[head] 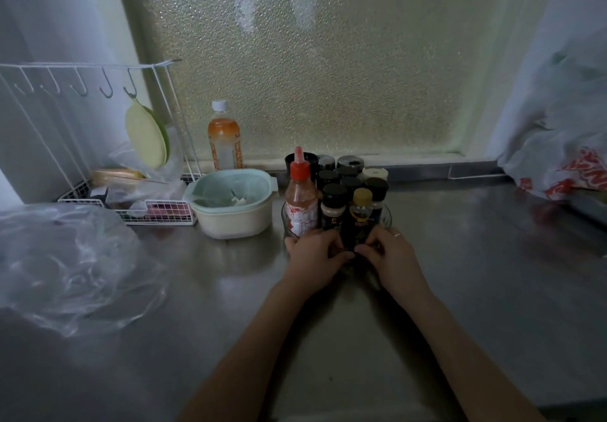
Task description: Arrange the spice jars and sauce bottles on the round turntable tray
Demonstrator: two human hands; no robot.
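A round clear-walled turntable tray (388, 217) stands on the steel counter, packed with bottles and jars. A chili sauce bottle (300, 206) with a red nozzle cap is at its left front. Beside it are a black-lidded spice jar (333, 206) and a small yellow-capped bottle (361, 209). Several more black-lidded jars (349, 182) fill the back. My left hand (312, 255) and my right hand (392, 254) meet at the tray's near side, fingers curled around the base of a dark bottle (351, 232). The tray's front rim is hidden by my hands.
A pale green-and-cream bowl (235, 221) sits just left of the tray. Behind it stands an orange drink bottle (225, 140). A white wire rack (131, 211) and crumpled clear plastic (65, 264) fill the left. A printed plastic bag (565, 145) lies at the far right.
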